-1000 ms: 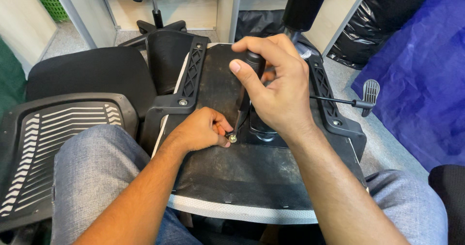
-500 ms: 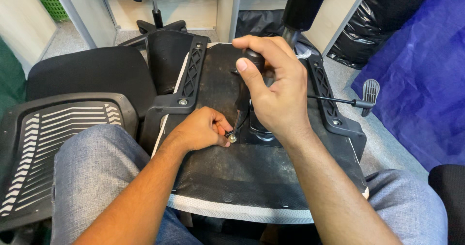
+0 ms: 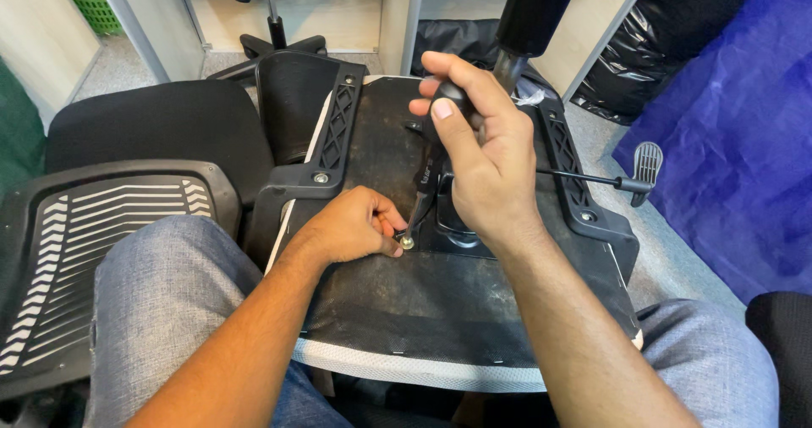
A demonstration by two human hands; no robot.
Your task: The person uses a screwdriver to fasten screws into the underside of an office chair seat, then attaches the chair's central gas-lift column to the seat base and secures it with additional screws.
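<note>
Surroundings: we see a mesh chair back (image 3: 93,250) at lower left and blue sheeting (image 3: 736,140) at right.
Seat underside (image 3: 397,310): black, dusty, across our lap, centre frame.
Bolt (image 3: 407,243): small, silvery, pinched by our left hand (image 3: 351,225).
Right hand (image 3: 478,153): closed round a black-handled tool (image 3: 427,183) whose tip meets the bolt.

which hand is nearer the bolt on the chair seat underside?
Left. The left hand has its fingertips pinching at the bolt. The right hand is above it, wrapped around the handle of a tool whose tip comes down to the bolt.
</note>
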